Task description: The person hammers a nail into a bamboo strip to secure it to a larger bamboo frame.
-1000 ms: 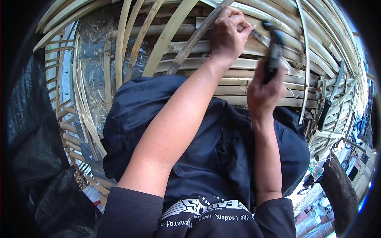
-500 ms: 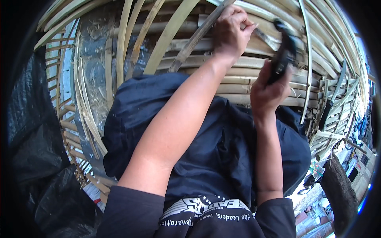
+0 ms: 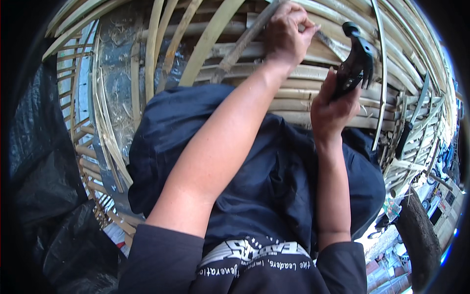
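My right hand (image 3: 333, 108) is wrapped round the dark handle of a claw hammer (image 3: 360, 59), raised with its head up and claw toward the right. Further left, my left hand (image 3: 289, 36) rests at the bamboo slats, thumb and fingertips pinched together. Whatever lies in that pinch is too small to make out. A weathered bamboo strip (image 3: 235, 59) runs diagonally beneath the left hand. Just past the fingertips is a short, dark-marked piece of bamboo (image 3: 334, 45). Beneath both hands, pale split-bamboo slats (image 3: 293, 105) lie side by side.
Upright bamboo strips (image 3: 152, 54) stand at the left, beside a grey surface with shavings (image 3: 117, 78). A long blade with a black handle (image 3: 404, 139) lies among slats at the right. Black plastic sheeting (image 3: 49, 171) hangs far left; a tree trunk (image 3: 418, 235) is lower right.
The hammer has shifted slightly right and tilted, and is less blurred now. My left hand has moved slightly up and to the right, still pinching.
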Motion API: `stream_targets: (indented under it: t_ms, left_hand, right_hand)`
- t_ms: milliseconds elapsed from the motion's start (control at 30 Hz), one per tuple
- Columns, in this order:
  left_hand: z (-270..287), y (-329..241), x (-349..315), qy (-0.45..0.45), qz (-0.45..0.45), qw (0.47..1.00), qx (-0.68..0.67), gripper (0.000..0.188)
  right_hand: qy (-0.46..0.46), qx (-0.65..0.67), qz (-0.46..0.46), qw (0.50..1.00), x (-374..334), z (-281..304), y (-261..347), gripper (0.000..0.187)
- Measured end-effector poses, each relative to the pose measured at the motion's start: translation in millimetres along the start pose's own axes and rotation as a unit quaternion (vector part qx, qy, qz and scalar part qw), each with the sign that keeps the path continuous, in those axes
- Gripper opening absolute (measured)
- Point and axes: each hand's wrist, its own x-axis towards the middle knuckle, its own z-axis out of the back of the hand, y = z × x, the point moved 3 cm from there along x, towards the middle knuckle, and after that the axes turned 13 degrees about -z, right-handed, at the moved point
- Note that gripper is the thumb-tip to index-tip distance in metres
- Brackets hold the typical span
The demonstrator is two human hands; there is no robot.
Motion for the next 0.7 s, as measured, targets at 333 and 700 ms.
stream_targets:
  t_ms: [333,700]
  left_hand:
    - [4,-10,-1,0.014,0.013,1.000,-0.017,0.015]
    - [-4,7,-3,0.013,-0.014,1.000,0.013,0.015]
  right_hand:
    - [0.120,-0.017,-0.075,0.990,2,-5,-4,0.028]
    - [0.042,0.049,-0.021,0.998,0,3,3,0.028]
